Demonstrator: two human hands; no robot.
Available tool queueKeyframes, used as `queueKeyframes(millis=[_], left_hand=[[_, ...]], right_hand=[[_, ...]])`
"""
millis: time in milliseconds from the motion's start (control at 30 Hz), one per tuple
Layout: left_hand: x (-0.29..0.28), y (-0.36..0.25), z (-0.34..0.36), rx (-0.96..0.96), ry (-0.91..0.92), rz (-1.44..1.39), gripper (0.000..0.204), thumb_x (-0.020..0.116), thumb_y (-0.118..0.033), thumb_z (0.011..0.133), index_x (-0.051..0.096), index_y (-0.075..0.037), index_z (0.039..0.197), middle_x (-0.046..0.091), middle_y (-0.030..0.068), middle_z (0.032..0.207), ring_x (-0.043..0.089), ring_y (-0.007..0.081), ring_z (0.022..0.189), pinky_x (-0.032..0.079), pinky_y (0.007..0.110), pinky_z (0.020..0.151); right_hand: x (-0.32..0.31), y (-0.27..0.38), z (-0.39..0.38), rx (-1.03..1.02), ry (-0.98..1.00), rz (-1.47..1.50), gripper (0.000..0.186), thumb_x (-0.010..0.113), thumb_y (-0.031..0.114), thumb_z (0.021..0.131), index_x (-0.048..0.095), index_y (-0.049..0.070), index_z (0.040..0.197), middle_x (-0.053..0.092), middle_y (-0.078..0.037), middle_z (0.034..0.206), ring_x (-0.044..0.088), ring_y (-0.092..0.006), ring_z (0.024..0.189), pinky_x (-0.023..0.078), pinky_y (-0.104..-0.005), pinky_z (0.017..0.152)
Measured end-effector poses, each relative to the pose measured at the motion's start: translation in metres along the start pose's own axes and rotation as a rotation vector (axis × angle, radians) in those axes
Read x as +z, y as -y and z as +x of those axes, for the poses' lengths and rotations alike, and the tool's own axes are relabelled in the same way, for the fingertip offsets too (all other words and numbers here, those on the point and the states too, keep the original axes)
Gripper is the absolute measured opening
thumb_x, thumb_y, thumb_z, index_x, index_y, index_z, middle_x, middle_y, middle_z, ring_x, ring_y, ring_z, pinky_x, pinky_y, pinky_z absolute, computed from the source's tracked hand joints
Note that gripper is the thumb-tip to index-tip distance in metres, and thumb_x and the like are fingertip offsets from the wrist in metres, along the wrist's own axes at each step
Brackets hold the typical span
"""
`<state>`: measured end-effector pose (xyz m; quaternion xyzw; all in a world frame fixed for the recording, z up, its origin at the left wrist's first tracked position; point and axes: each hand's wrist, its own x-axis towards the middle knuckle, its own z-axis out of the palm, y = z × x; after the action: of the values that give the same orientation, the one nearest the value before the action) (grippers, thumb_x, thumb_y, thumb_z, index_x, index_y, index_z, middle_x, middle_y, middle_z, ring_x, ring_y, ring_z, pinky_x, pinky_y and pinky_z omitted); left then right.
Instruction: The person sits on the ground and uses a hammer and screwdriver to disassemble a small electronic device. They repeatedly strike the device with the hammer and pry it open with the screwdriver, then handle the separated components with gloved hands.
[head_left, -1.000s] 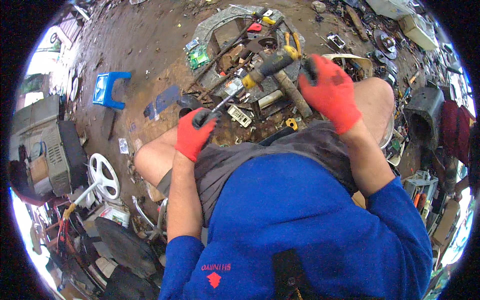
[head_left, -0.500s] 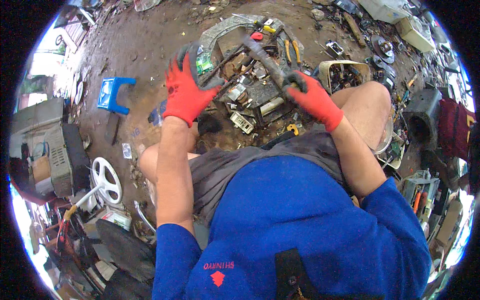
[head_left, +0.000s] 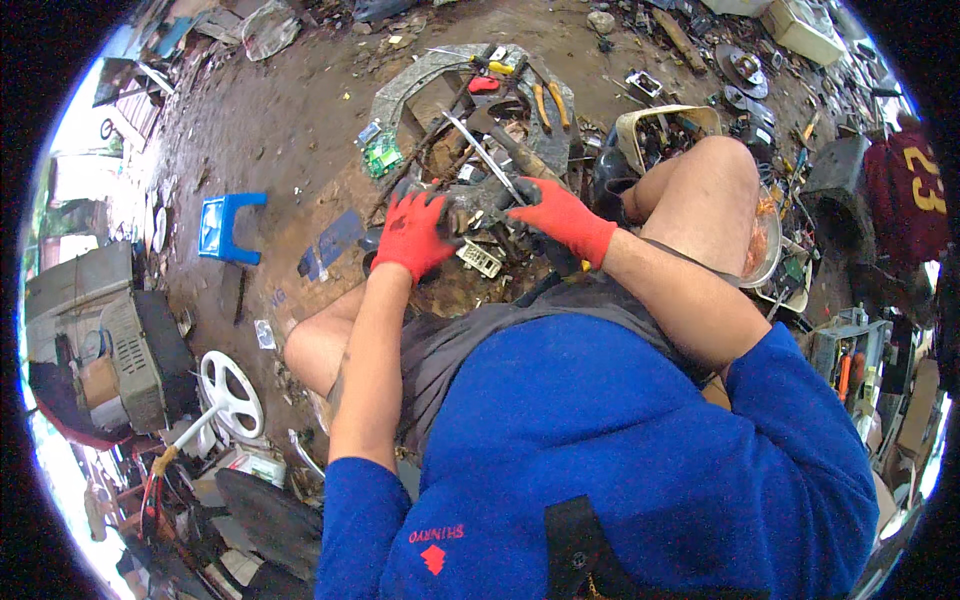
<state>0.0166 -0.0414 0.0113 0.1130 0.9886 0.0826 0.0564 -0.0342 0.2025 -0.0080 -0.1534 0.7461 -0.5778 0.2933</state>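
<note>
My right hand [head_left: 565, 218], in a red glove with a dark palm, is closed on one end of a long thin shiny metal rod [head_left: 478, 145]. The rod slants up and left over a cluttered work block; its gripped end is hidden by the hand. Beside it a hammer [head_left: 528, 158] lies on the block, its handle toward my right hand. My left hand [head_left: 414, 232], gloved alike, hovers at the block's near left side, thumb apart from the fingers, with nothing visible in it. Just right of it lies a pale slotted plastic piece [head_left: 480, 258].
A grey curved slab [head_left: 400, 98] rings the block's far side, bearing yellow-handled pliers [head_left: 551, 105], a red piece [head_left: 484, 85] and a green circuit board [head_left: 382, 158]. A cream bin [head_left: 630, 128] of scrap stands right, a blue stool [head_left: 232, 228] left. Scrap litters the ground.
My right hand has let go of the hammer, which now lies on the block, and grips the thin metal rod. My left hand has come down nearer the block. The view has shifted slightly.
</note>
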Motion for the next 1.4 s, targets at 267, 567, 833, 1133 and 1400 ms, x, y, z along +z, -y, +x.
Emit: queueKeyframes(millis=[267,567,833,1133,1400], left_hand=[[-0.017,-0.059,-0.061,-0.229,-0.220,-0.497,0.060,0.082,-0.031,0.059,0.059,-0.005,0.108,0.058,0.0150,0.105,0.056,0.0313,0.101,0.046,0.040,0.088],[-0.011,-0.067,-0.074,-0.229,-0.304,-0.503,0.067,0.082,-0.025,0.055,0.055,-0.002,0.113,0.054,0.0173,0.109,0.053,0.0340,0.103,0.045,0.041,0.090],[-0.012,-0.077,-0.071,-0.220,-0.281,-0.467,0.064,0.082,-0.025,0.056,0.055,-0.002,0.109,0.054,0.0181,0.108,0.053,0.0349,0.102,0.046,0.042,0.087],[-0.015,-0.072,-0.067,-0.200,-0.394,-0.493,0.064,0.084,-0.025,0.058,0.055,-0.003,0.111,0.056,0.0153,0.104,0.055,0.0299,0.098,0.047,0.038,0.085],[0.010,-0.058,-0.068,-0.389,-0.351,-1.947,0.038,0.057,-0.035,0.091,0.055,-0.005,0.115,0.061,0.0084,0.110,0.060,0.0220,0.099,0.051,0.039,0.084]], right_hand=[[0.019,0.025,-0.011,-0.172,0.210,0.233,0.053,0.072,0.015,0.076,0.054,0.002,0.124,0.064,-0.007,0.112,0.057,-0.0140,0.101,0.045,-0.0296,0.090],[0.029,0.044,-0.025,-0.077,0.311,0.061,0.066,0.077,0.017,0.071,0.048,0.001,0.129,0.062,-0.011,0.118,0.057,-0.0187,0.109,0.042,-0.0324,0.097],[0.039,0.006,-0.020,-0.318,0.122,-0.227,0.060,0.071,0.026,0.077,0.049,0.002,0.128,0.062,-0.016,0.117,0.058,-0.0232,0.109,0.044,-0.0344,0.095],[0.029,0.027,-0.014,-0.245,0.166,0.139,0.040,0.065,0.022,0.084,0.058,0.002,0.118,0.065,-0.007,0.107,0.058,-0.0141,0.099,0.045,-0.0307,0.090],[0.020,0.005,0.006,-0.235,0.175,0.157,0.039,0.068,0.018,0.081,0.059,0.003,0.116,0.065,-0.005,0.106,0.058,-0.0131,0.096,0.046,-0.0306,0.088]])
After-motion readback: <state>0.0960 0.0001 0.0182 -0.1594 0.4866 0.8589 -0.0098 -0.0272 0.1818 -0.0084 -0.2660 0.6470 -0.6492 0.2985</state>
